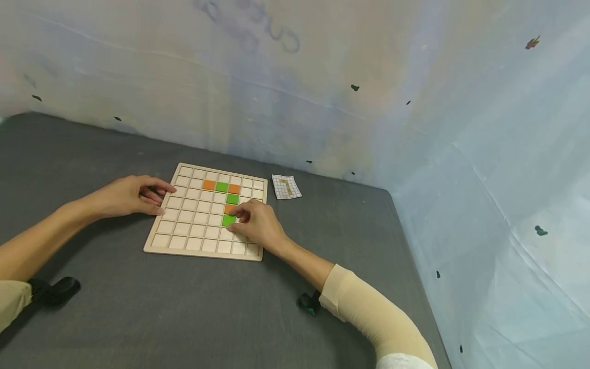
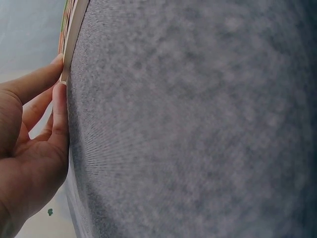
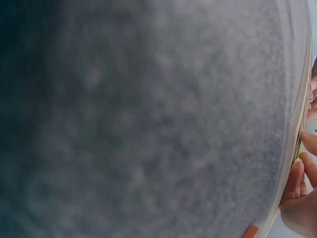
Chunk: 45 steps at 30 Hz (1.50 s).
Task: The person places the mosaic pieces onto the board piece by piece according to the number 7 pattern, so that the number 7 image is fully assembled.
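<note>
A wooden grid board (image 1: 182, 229) lies on the dark table, seen edge-on in both wrist views. Orange and green square tiles sit in its cells: a short row with an orange tile (image 1: 209, 185) at its left end, then a column running toward the near side. My right hand (image 1: 261, 224) pinches the lowest green tile (image 1: 228, 220) between thumb and fingers, at board level. Just above that one, an orange tile (image 1: 229, 209) is partly covered by the fingers. My left hand (image 1: 121, 196) touches the board's left edge with extended thumb and fingers.
A small printed card (image 1: 286, 187) with a coloured grid pattern lies right of the board. An orange piece (image 3: 251, 231) shows beside the board in the right wrist view. Pale sheeting (image 1: 276, 102) rises behind and right of the table (image 1: 184, 307). Black straps hang at both forearms.
</note>
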Each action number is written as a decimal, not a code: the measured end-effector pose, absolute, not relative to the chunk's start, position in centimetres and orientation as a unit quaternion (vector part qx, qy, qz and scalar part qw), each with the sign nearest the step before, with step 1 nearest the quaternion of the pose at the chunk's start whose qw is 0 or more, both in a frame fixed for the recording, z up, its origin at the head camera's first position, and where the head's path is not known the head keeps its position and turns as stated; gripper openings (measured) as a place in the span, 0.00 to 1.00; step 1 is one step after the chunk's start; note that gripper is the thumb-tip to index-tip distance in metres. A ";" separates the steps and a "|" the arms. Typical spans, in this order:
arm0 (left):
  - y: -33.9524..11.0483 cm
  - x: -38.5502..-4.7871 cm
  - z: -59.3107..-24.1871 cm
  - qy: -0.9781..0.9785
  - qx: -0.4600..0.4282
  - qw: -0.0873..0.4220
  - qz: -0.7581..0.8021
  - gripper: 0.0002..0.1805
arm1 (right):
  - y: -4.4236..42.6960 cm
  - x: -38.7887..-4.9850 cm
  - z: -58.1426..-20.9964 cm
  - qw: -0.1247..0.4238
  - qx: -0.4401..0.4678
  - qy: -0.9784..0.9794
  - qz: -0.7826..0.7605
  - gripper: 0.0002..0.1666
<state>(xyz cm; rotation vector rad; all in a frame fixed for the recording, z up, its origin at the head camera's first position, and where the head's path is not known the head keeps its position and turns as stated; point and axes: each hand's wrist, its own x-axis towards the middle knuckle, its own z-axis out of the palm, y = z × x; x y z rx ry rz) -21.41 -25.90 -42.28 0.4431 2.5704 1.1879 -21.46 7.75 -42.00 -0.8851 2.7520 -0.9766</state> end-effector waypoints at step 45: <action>-25.7 -21.8 -42.3 0.880 0.168 0.135 0.424 0.33 | 21.8 -17.1 -40.7 0.079 -0.223 0.857 -0.458 0.18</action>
